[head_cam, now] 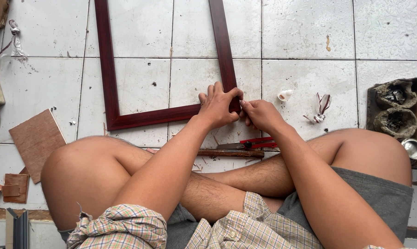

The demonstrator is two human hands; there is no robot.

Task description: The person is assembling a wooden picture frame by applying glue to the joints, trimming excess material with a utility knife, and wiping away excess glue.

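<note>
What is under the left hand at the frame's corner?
The left hand presses on the dark red frame at its near right corner; the joint itself is covered. The right hand touches beside it.

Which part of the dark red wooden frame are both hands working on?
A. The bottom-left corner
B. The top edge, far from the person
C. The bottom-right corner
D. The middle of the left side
C. The left hand presses on the bottom-right corner of the dark red frame, and the right hand meets it there from the right side.
</note>
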